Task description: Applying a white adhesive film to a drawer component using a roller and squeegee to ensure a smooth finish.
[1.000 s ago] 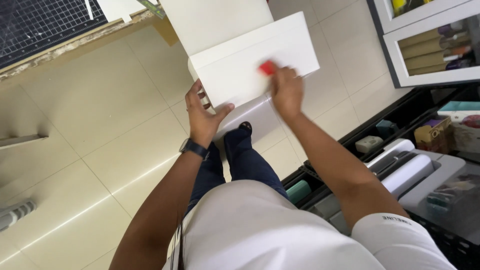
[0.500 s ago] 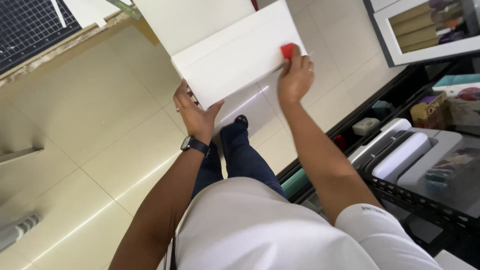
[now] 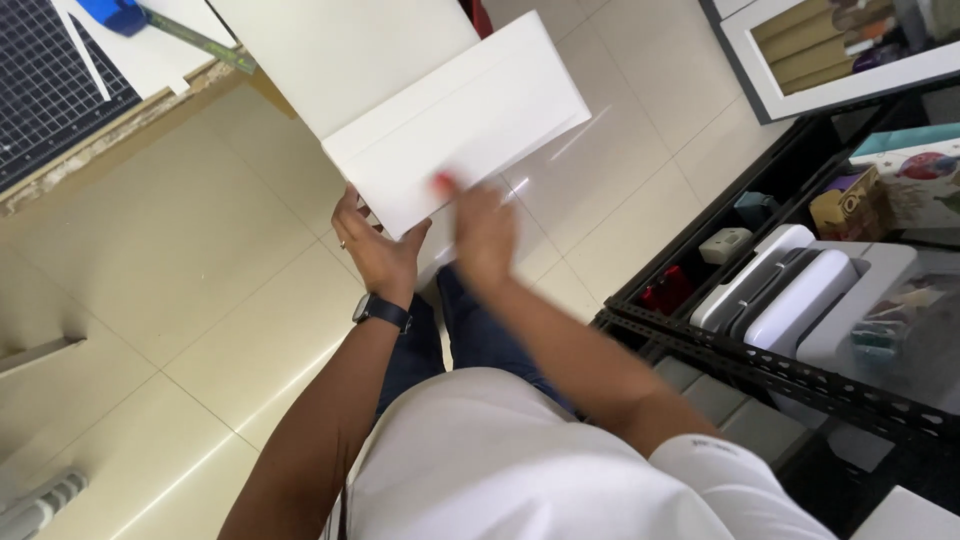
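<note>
White folded card [image 3: 455, 135] at upper centre of frame, over tiled floor [image 3: 170, 250]. Left hand [image 3: 378, 248] clamped on lower-left corner. Right hand [image 3: 483, 232] blurred, pressing small red tool [image 3: 443, 182] onto lower edge; grip unclear. Step: creasing fold, prob. Next: firm, even pressure along edge.

Glossy cream floor tiles [image 3: 150, 260] fill the left and centre, catching a streak of light. A black metal shelf rack [image 3: 760, 365] – stacked with boxes (white and coloured) – stands at right; a gridded cutting mat [image 3: 50, 90] lies upper left.
</note>
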